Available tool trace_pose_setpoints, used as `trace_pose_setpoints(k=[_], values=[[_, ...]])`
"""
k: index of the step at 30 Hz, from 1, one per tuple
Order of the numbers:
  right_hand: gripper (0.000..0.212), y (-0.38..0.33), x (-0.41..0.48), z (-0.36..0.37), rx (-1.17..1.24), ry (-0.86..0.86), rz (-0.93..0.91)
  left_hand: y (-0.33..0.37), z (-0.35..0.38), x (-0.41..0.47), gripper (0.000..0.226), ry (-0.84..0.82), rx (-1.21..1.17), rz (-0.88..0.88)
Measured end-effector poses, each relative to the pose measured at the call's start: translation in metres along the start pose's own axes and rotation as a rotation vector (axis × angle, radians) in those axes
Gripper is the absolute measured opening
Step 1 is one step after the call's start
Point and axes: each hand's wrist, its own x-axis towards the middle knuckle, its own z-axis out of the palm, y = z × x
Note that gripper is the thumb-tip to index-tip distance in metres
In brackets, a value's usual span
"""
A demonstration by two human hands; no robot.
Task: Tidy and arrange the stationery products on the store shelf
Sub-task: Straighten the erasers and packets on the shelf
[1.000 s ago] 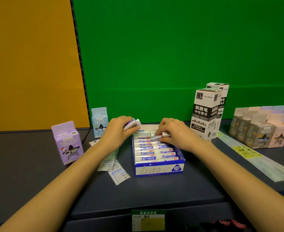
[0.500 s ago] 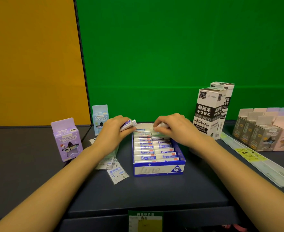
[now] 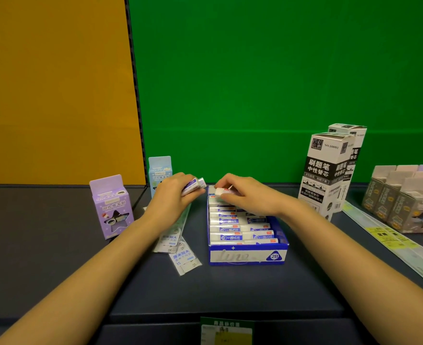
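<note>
Between our two hands sat the blue display box (image 3: 247, 255) of erasers, on the dark shelf (image 3: 230, 290), its rows filled nearly to the front wall. Our left hand (image 3: 173, 197) was clenched around a small bundle of wrapped erasers (image 3: 194, 186), their ends poking out past the fingers just left of the box's far corner. Our right hand (image 3: 245, 195) hovered over the back rows, thumb and fingertips pinching a single white eraser (image 3: 221, 191) that looked about to be set into the far row; we could not tell whether it already touched its neighbours. Beneath the left wrist lay a few flat ruler packs (image 3: 180, 255), fanned loosely on the shelf, and beyond that hand stood a purple sharpener box (image 3: 112, 207) and a pale blue one (image 3: 159, 170). To the right of the right forearm rose two tall refill cartons (image 3: 330, 170), then a cluster of grey and pink boxes (image 3: 404, 202). We judged the erasers light, firm but slightly yielding, with slick paper sleeves that could slide off the rubber, so the best hold was across the long sides at the middle, sleeve and block together, rather than at one end. Pressed in too hard, one might have tipped the neat rows beside it.
</note>
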Motion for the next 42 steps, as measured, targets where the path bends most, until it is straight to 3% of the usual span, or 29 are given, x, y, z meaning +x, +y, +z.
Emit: trace_pose_setpoints(k=[11,27,31,36,42], values=[[0.025,0.007,0.003,0.014,0.130,0.127,-0.040,-0.002,0.002,0.000,0.018,0.003,0.019,0.004],[0.022,0.010,-0.007,0.009,-0.108,0.155,-0.036,0.004,0.002,-0.002,0.022,-0.025,-0.001,0.013],[0.032,0.005,-0.008,0.005,0.119,0.247,-0.026,0.012,0.002,-0.003,0.026,-0.054,-0.046,0.050],[0.028,-0.006,-0.010,0.005,0.419,0.175,0.030,0.025,0.005,-0.005,0.024,-0.049,-0.109,0.089],[0.032,-0.003,-0.015,0.003,0.569,0.190,0.107,0.033,0.006,-0.006,0.025,-0.064,-0.132,0.120]])
